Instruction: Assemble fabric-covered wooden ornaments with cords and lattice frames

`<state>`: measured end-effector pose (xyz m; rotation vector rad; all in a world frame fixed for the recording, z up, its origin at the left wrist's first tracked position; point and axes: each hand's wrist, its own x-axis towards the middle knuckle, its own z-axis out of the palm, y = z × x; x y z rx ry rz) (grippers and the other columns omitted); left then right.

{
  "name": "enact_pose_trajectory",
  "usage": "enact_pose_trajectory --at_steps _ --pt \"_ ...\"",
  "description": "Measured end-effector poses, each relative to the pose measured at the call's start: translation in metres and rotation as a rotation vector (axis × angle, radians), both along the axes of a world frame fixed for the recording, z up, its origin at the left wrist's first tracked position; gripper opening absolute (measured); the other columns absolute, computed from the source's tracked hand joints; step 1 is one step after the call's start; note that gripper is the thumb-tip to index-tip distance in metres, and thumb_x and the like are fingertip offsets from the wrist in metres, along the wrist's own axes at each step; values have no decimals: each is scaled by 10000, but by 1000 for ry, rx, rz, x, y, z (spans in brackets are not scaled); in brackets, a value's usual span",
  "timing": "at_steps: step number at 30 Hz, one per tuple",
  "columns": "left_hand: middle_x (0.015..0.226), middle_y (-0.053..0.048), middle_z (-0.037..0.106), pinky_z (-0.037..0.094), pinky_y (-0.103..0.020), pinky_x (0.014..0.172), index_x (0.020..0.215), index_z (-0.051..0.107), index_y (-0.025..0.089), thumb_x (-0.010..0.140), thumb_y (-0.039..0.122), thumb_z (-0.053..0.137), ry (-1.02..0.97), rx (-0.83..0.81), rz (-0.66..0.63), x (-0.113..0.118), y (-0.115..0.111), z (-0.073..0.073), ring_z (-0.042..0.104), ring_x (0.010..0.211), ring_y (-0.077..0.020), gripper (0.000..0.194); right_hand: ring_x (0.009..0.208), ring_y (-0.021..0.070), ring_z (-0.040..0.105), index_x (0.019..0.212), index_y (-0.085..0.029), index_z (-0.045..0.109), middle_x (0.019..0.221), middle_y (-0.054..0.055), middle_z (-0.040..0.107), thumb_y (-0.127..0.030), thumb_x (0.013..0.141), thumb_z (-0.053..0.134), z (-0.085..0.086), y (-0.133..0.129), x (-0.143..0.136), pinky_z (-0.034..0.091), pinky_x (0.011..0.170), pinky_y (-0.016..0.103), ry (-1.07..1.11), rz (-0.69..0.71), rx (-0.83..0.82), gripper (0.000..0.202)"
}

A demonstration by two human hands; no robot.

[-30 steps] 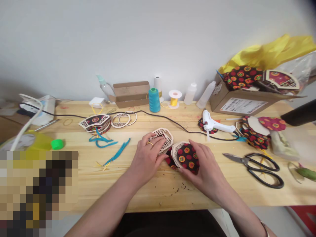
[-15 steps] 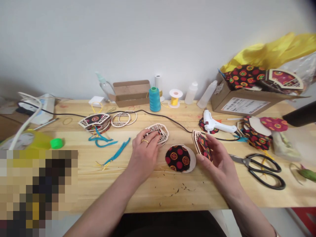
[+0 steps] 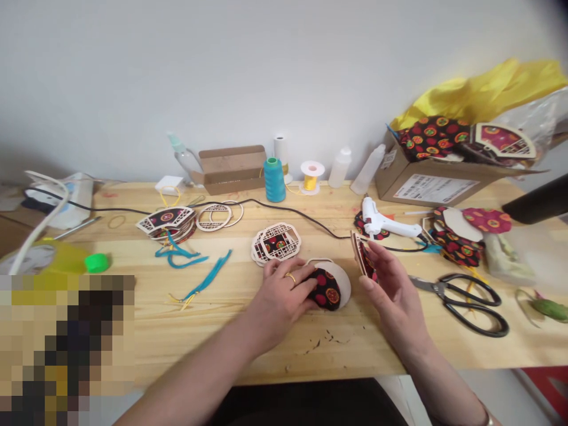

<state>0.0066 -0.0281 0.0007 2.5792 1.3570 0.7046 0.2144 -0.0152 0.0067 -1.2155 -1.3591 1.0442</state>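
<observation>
Fabric oval [image 3: 329,296] is in the front half of the tabletop [image 3: 213,331], a white oval [image 3: 344,283] peeking out on its right, and my left hand [image 3: 281,296] has its fingers over the left side; honestly can't tell if they're pinching or just resting. My right hand [image 3: 393,290] is gripping a small wooden frame [image 3: 362,259], tipped on edge between thumb and fingers. Lattice pieces [image 3: 276,242] overlap just behind my left hand. Glue gun [image 3: 386,225] is behind my right, scissors [image 3: 444,289] lie toward the right edge, dark scraps [image 3: 328,340] near the front edge, blue thread [image 3: 274,183] by the back one.
</observation>
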Motion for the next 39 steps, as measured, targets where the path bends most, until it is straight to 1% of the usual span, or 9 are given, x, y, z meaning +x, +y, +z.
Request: enact_pose_trajectory --at_steps 4,8,11,16,21,26,30,33,39 --pt "1077 -44 708 349 -436 899 933 657 194 865 200 576 -105 25 -23 -1 0 2 570 1041 -228 106 1215 249 514 1259 -244 467 1329 112 523 -373 776 683 0 0 -1 438 1012 412 57 -1 4 545" --pt "1077 -67 697 408 -413 941 959 633 174 837 91 549 -238 96 11 -4 -1 7 566 1060 -215 170 1208 245 518 1252 -256 471 1330 101 522 -358 767 696 0 0 -1 439 1010 409 94 -1 -9 544" --pt "1106 -107 674 453 -381 938 948 616 150 812 78 567 -382 148 188 -9 0 11 588 1053 -207 161 1195 248 526 1259 -249 460 1333 111 513 -357 757 705 -1 0 -1 446 1005 411 102 3 -35 569" --pt "1119 -88 673 500 -316 869 963 624 166 837 144 569 -505 110 474 -24 7 13 634 995 -177 139 1212 251 508 1298 -232 410 1350 129 480 -378 764 695 -5 -1 0 431 1022 418 66 46 -57 622" --pt "1112 -101 642 492 -356 855 909 673 154 846 202 568 -372 240 579 -42 15 24 616 962 -201 131 1241 261 473 1334 -243 368 1354 121 466 -397 768 684 -3 -7 -5 398 1047 447 -150 107 -15 666" --pt "919 -97 561 475 -365 721 974 709 162 856 215 549 -88 407 642 -43 21 24 521 816 -212 206 1183 268 515 1326 -196 360 1294 143 508 -428 742 691 20 -4 -17 451 993 443 -405 225 95 710" --pt "923 -108 585 461 -398 749 1014 699 182 862 204 530 160 187 500 -34 21 10 481 875 -256 228 1170 271 519 1312 -167 373 1285 151 515 -441 735 681 38 13 -29 452 985 446 -534 250 182 709" --pt "1051 -127 589 455 -441 794 1109 643 177 855 323 555 191 52 490 -32 19 4 480 964 -293 306 1198 283 487 1324 -144 370 1304 162 500 -461 725 679 43 32 -40 428 1002 455 -612 264 207 745" --pt "1317 -197 476 391 -530 948 1369 345 115 717 551 653 66 12 577 -38 19 -4 436 1159 -367 843 1156 292 497 1318 -81 401 1254 184 535 -451 716 677 33 64 -69 419 989 442 -723 326 242 759"
